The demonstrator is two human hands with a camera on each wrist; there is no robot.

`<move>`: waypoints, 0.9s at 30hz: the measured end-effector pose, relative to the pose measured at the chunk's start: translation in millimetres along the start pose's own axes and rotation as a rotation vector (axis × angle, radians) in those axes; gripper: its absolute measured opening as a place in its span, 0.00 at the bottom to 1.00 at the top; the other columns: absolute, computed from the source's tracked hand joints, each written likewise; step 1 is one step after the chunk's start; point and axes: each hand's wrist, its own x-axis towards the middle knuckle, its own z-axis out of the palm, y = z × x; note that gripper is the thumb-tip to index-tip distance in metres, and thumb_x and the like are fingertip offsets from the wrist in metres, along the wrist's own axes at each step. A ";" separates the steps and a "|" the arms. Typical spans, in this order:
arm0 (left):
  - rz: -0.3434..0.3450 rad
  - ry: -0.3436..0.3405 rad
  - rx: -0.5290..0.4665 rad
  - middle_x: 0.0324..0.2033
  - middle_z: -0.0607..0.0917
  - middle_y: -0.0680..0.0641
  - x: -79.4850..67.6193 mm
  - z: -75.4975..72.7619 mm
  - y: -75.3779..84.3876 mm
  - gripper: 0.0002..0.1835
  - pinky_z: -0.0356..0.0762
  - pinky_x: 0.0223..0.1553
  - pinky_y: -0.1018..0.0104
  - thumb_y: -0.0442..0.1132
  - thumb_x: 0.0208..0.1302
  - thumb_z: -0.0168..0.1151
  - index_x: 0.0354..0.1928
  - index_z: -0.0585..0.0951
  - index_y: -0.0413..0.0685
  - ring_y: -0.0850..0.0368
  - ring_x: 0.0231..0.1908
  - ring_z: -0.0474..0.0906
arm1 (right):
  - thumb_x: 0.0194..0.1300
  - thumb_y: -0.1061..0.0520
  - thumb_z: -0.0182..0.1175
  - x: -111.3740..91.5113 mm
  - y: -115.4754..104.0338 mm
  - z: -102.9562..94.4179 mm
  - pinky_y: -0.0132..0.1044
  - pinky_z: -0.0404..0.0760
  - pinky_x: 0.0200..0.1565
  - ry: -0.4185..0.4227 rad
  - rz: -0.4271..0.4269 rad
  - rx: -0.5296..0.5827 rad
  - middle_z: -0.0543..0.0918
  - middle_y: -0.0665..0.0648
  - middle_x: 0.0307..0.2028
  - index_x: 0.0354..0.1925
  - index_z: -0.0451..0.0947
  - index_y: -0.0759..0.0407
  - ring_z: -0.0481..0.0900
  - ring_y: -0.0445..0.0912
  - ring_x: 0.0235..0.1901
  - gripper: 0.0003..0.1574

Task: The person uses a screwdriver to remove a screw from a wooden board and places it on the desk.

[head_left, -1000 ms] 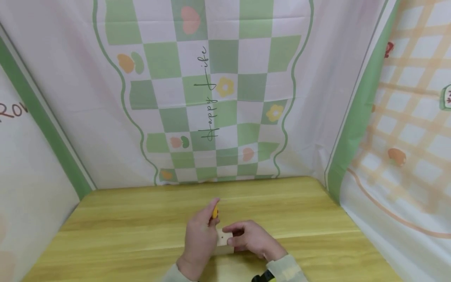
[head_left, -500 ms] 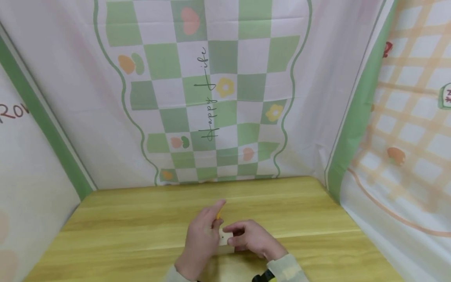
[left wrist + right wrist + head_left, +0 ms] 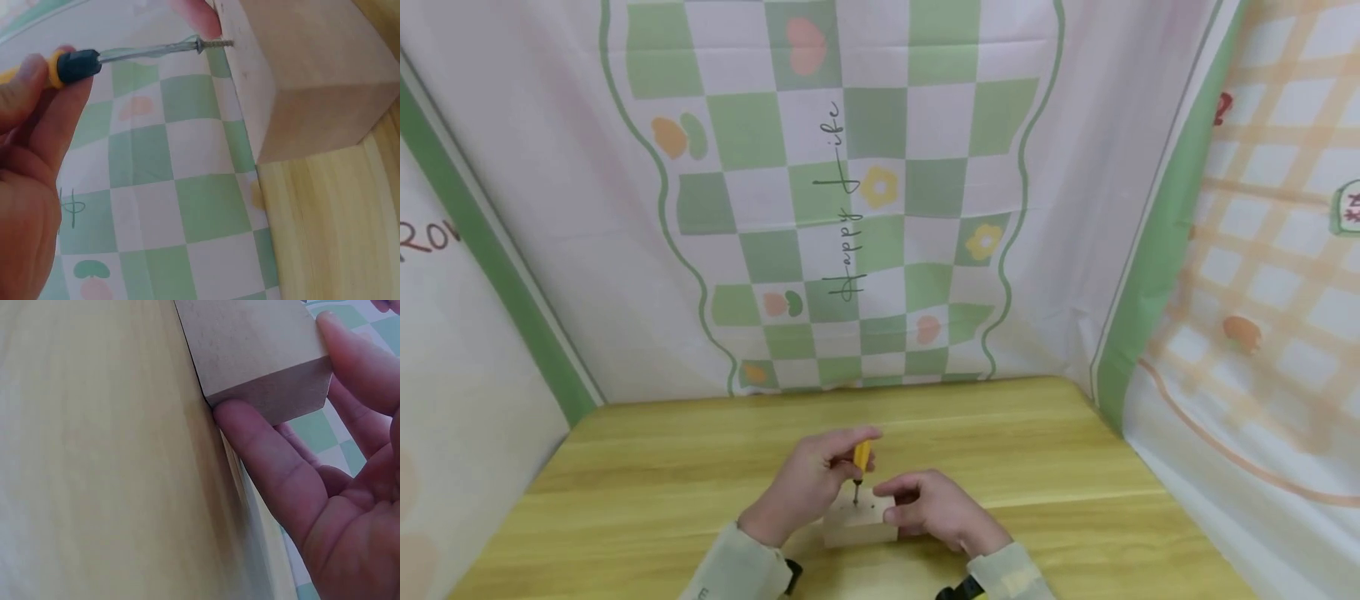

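Note:
A pale wooden block (image 3: 859,533) lies on the table, with small dark spots on its top face. Out of that face stands a screw (image 3: 216,44), part of its thread showing. My left hand (image 3: 801,479) holds a screwdriver (image 3: 862,456) by its yellow handle, one finger reaching over the handle's top. The metal shaft points down, its tip at the screw head. At the block's right end, my right hand (image 3: 943,510) grips it with fingers and thumb, seen close up on the block's end (image 3: 281,394) in the right wrist view.
The wood-grain table (image 3: 662,467) extends around the block on all sides. Printed cloth curtains (image 3: 880,250) hang behind it and at both sides. Dark bands (image 3: 961,588) sit at both sleeve cuffs.
My left wrist has swung out to the left and the hand has turned, uncovering the screwdriver shaft and the left part of the block. The right hand and block have stayed in place.

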 end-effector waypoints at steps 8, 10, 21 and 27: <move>-0.064 0.294 0.169 0.38 0.86 0.51 -6.8 19.7 13.6 0.32 0.84 0.40 0.65 0.16 0.50 0.69 0.59 0.83 0.46 0.57 0.37 0.83 | 0.61 0.65 0.70 1.1 0.8 1.4 0.47 0.85 0.42 0.012 0.009 -0.008 0.80 0.61 0.47 0.56 0.82 0.64 0.80 0.52 0.45 0.24; -0.072 0.381 0.266 0.36 0.85 0.51 -7.9 27.1 17.2 0.32 0.84 0.40 0.64 0.17 0.48 0.70 0.57 0.83 0.44 0.57 0.37 0.82 | 0.61 0.65 0.70 1.3 0.8 1.6 0.48 0.85 0.42 0.013 0.008 -0.013 0.80 0.61 0.47 0.56 0.82 0.63 0.80 0.52 0.45 0.24; 0.045 0.473 0.531 0.32 0.80 0.49 -10.2 44.1 20.6 0.37 0.82 0.32 0.68 0.18 0.44 0.73 0.60 0.79 0.45 0.59 0.30 0.76 | 0.60 0.64 0.71 1.1 0.0 1.3 0.47 0.86 0.42 0.027 -0.007 -0.051 0.78 0.61 0.47 0.56 0.82 0.63 0.77 0.51 0.44 0.25; -0.034 0.014 0.212 0.46 0.80 0.53 -5.6 14.0 15.7 0.35 0.81 0.46 0.63 0.20 0.61 0.65 0.67 0.72 0.57 0.58 0.46 0.78 | 0.60 0.65 0.70 -0.2 -0.4 0.7 0.47 0.86 0.42 0.009 -0.016 -0.042 0.79 0.62 0.48 0.56 0.82 0.64 0.78 0.51 0.44 0.24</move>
